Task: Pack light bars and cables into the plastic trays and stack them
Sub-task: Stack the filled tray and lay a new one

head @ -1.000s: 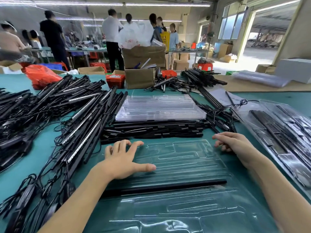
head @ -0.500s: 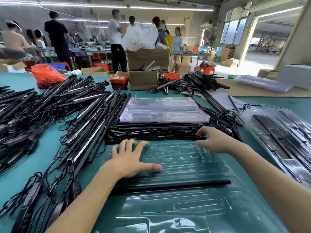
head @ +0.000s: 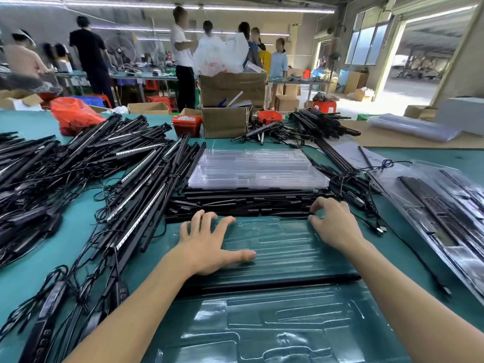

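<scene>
Left hand spread flat on clear plastic tray, right hand at one o'clock, fingers curled on black light bars, green table.

The table is teal green. The light bars piled on it are black, and some show a white strip dotted with tiny lights. The cables are black too. The tray in front is clear and shiny, so the green shows through it. One black bar lies in it. The stack of trays behind is clear and looks whitish. A bag is bright orange-red. Two small bins are red. The boxes are brown.
</scene>
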Motion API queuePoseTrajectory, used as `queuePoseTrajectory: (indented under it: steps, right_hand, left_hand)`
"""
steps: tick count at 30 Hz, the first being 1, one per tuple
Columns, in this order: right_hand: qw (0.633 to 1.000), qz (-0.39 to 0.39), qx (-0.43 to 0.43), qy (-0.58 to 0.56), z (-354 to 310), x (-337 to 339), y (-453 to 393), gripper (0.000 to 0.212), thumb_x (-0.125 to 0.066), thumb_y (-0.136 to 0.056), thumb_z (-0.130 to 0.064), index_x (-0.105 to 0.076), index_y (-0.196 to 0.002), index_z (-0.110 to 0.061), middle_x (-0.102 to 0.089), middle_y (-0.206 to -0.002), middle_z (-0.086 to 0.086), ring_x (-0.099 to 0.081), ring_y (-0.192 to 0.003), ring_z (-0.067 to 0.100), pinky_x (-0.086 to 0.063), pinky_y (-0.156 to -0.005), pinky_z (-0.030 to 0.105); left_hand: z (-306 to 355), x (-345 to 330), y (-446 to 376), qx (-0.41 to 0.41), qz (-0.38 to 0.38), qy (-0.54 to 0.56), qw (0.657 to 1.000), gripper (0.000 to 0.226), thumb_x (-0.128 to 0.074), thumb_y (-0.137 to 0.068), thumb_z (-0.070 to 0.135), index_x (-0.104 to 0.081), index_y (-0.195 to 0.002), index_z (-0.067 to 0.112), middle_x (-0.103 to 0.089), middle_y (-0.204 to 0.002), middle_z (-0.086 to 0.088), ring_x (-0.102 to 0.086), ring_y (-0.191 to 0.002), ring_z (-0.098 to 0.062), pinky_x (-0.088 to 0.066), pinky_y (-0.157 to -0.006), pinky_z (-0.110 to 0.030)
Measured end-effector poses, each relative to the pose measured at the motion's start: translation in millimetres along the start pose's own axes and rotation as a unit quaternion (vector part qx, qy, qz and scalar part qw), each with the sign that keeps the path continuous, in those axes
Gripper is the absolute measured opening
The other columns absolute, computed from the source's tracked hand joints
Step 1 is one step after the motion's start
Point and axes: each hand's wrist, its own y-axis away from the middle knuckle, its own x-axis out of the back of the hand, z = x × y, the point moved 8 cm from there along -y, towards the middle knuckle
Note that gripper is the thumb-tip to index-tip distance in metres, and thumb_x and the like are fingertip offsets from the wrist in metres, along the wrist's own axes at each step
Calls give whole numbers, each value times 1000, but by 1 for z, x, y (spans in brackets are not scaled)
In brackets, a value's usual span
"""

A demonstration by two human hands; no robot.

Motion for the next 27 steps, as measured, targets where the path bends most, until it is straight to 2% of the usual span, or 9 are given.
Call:
queuePoseTrajectory:
  steps: [2, 3, 6, 10, 14, 16, 20, 22, 27]
  right_hand:
    - [1000, 12, 14, 18, -6, 3, 2, 6, -59, -95, -21, -64, -100, -20, -53, -83, -7, -50, -107, 29, -36, -87, 39]
    - [999, 14, 21, 25, -8, 4, 3, 7, -59, -94, -19, -64, -100, -20, -56, -83, -5, -51, -106, 28, -36, -88, 39]
    - [999, -1, 43, 32, -14, 3, 7, 21, -59, -93, -17, -63, -114, -20, -67, -100, 1, -51, -111, 27, -40, -94, 39]
    - [994, -32, 71, 70, -25, -4, 9, 34, -54, -95, -22, -60, -129, -22, -63, -122, 2, -45, -122, 27, -37, -101, 42]
    - [993, -33, 100, 61, -38, -8, 11, 12, -55, -96, -27, -63, -104, -21, -62, -112, -2, -48, -114, 24, -35, -91, 38]
    - [991, -41, 111, 54, -41, -11, 11, 8, -55, -96, -24, -58, -103, -22, -62, -110, -3, -49, -110, 22, -32, -87, 36]
    - [987, -74, 128, 61, -46, -16, 11, 37, -55, -95, -24, -54, -132, -23, -59, -121, 0, -45, -119, 23, -37, -98, 39]
    - [986, -92, 119, 73, -46, -19, 11, 43, -52, -97, -27, -53, -139, -24, -54, -129, 3, -40, -127, 24, -38, -106, 41]
    - [987, -95, 116, 62, -52, -17, 11, 30, -52, -99, -30, -57, -126, -19, -54, -127, 3, -47, -124, 25, -46, -99, 42]
  left_hand:
    - [0, 0, -1, -1, 3, -8, 1000, 124, -7, -43, 109, -2, -151, 47, 1, -160, 1, 19, -149, -23, 4, -120, -53]
    - [0, 0, -2, -2, 4, -10, 1000, 125, -5, -43, 109, -2, -151, 47, 1, -160, 1, 19, -149, -23, 4, -120, -53]
    - [-1, 0, -2, -5, 11, -14, 1000, 125, -4, -42, 109, -2, -151, 48, 0, -160, 1, 19, -149, -23, 4, -120, -54]
    - [-1, 0, -2, -6, 16, -14, 1000, 126, -3, -41, 110, -3, -151, 48, 0, -160, 1, 18, -149, -22, 3, -120, -54]
    - [-1, 1, -2, -9, 29, -18, 999, 125, -3, -42, 110, -4, -151, 49, -1, -160, 2, 16, -149, -22, 2, -120, -54]
    - [-2, 1, -1, -10, 33, -21, 999, 123, -4, -44, 110, -5, -151, 48, -4, -159, 2, 12, -149, -22, 0, -120, -54]
    - [0, 3, 0, -18, 44, -25, 999, 123, -4, -46, 109, -8, -151, 45, -13, -156, 2, 2, -147, -22, -5, -119, -53]
    - [1, 4, 1, -24, 51, -24, 998, 121, -5, -48, 108, -9, -151, 45, -16, -154, 1, -1, -146, -22, -6, -118, -52]
    - [2, 4, 3, -29, 59, -20, 998, 117, -9, -53, 107, -10, -151, 45, -18, -151, 3, -2, -145, -19, -5, -118, -50]
